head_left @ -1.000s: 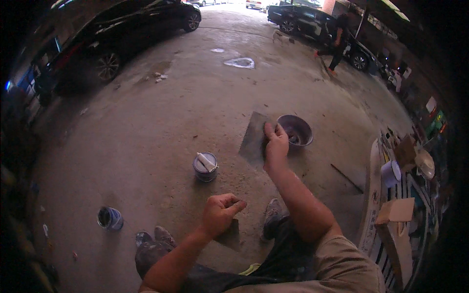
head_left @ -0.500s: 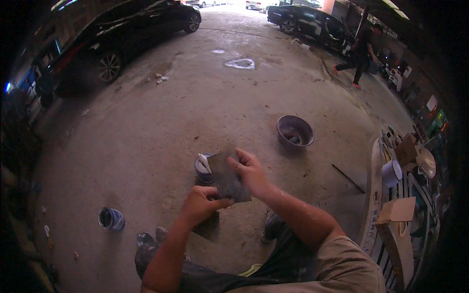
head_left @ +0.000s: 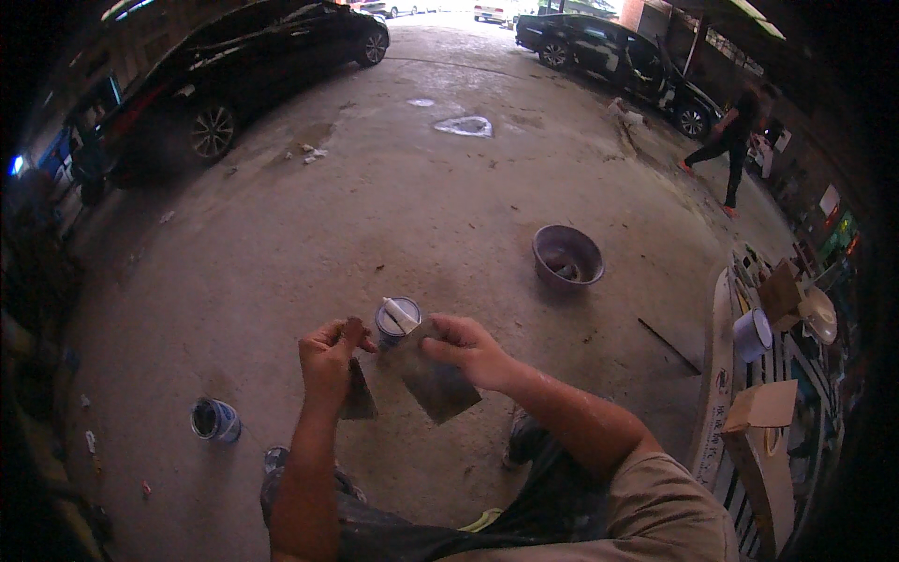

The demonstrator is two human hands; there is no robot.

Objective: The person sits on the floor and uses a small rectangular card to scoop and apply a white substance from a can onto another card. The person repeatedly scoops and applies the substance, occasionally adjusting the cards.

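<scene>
A dark grey flat plate (head_left: 442, 384) is gripped along its upper edge by my right hand (head_left: 468, 348), thumb on its face. Closed around a scraper, my left hand (head_left: 326, 361) is apart from the plate; the scraper's dark flat blade (head_left: 359, 398) hangs below the fingers, and its upper part is mostly hidden by them. Just beyond both hands stands a round can (head_left: 385, 327) with a white tube (head_left: 403, 317) lying on top. An open can (head_left: 215, 420) with a dark inside sits on the floor to the left.
A purple-grey basin (head_left: 567, 258) stands ahead on the right. A thin rod (head_left: 667, 344) lies on the concrete floor. At right are a long pale panel (head_left: 716, 375), a white can (head_left: 752, 334) and cardboard (head_left: 760, 405). Dark cars are parked beyond; a person (head_left: 740, 140) walks far right.
My left hand has let go of the plate and moved left with the scraper. The plate has tilted lower in my right hand. The walking person has shifted right and nearer.
</scene>
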